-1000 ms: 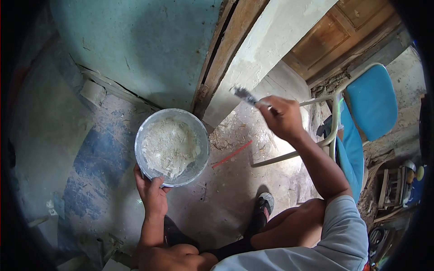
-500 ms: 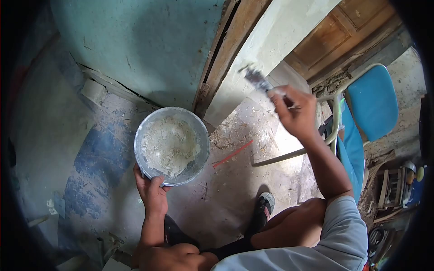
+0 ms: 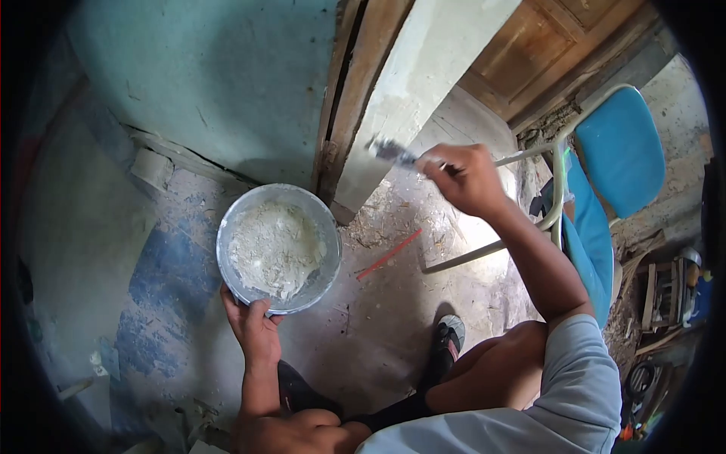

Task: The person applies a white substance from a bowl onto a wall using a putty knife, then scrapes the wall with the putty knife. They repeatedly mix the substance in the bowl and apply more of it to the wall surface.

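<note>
My left hand (image 3: 255, 327) grips the near rim of a round grey bucket (image 3: 332, 261), its thumb over the edge and the fingers below. Inside lies a pale, lumpy plaster-like mix (image 3: 276, 246). My right hand (image 3: 470, 180) is closed round the handle of a putty knife (image 3: 393, 153), slightly blurred, with its blade pointing left and smeared with the pale mix. The blade overlaps the lower part of a whitish plastered wall strip (image 3: 412, 83) beside a wooden door frame (image 3: 363, 83).
A blue-seated metal chair (image 3: 622, 163) stands at the right, one leg reaching toward the middle. A thin red strip (image 3: 389, 255) lies on the dusty floor. A blue-green panel (image 3: 204, 83) fills the upper left, and a wooden door (image 3: 529, 53) is at the upper right.
My right hand and the putty knife have moved left and slightly down along the plastered strip. The view has shifted a little; my left hand still holds the bucket.
</note>
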`<state>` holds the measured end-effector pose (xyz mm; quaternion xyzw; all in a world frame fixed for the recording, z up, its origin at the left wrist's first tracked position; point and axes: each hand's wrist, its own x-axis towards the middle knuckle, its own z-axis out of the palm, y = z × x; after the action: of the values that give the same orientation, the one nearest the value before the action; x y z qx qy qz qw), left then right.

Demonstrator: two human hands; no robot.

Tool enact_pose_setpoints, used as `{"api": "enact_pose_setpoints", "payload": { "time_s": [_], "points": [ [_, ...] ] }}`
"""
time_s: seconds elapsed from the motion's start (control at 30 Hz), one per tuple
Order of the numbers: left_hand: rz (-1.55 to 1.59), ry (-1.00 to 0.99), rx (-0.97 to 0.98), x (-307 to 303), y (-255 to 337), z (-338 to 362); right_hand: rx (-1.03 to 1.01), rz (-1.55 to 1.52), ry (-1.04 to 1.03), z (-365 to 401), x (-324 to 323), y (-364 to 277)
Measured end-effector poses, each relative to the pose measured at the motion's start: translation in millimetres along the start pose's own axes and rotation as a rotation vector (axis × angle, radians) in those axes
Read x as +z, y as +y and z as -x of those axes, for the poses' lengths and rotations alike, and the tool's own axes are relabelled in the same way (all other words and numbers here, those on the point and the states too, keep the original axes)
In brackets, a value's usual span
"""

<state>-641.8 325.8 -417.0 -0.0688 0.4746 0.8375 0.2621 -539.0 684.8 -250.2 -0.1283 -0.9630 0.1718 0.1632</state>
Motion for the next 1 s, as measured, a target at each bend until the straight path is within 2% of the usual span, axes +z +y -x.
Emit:
{"api": "enact_pose_setpoints", "payload": {
  "time_s": [0.03, 0.1, 0.17, 0.37, 0.5, 0.73, 0.83, 0.9, 1.0],
  "points": [
    [0.003, -0.005, 0.009, -1.9, -0.5, -0.8, 0.061, -0.023, -0.086, 2.6, 11.7, 8.4],
    [0.005, -0.019, 0.007, -3.3, -0.7, 0.8, -0.048, 0.004, -0.098, 13.9, 36.4, 21.6],
    [0.003, -0.024, 0.004, -2.5, 0.7, -0.5, -0.072, -0.011, -0.132, 13.0, 34.4, 20.0],
    [0.020, 0.018, -0.002, 3.0, 4.6, 1.9, -0.124, -0.025, 0.082, 6.4, -3.7, -9.3],
    [0.024, 0.002, -0.016, 3.1, 4.6, 3.6, -0.219, 0.150, 0.190, 7.5, -15.1, -7.4],
    [0.029, -0.020, -0.018, 2.1, 4.2, 3.2, -0.182, 0.222, 0.055, 6.7, -11.5, -10.5],
    [0.024, -0.013, -0.014, 2.3, 5.0, 3.8, -0.203, 0.030, 0.226, 1.3, -19.2, -7.4],
    [0.016, -0.010, -0.017, 2.1, 5.0, 4.0, -0.202, 0.053, 0.326, -0.6, -26.7, -10.9],
    [0.012, -0.016, -0.016, -0.3, 1.9, 2.1, -0.203, 0.114, 0.358, -1.5, -27.0, -10.5]
  ]
}}
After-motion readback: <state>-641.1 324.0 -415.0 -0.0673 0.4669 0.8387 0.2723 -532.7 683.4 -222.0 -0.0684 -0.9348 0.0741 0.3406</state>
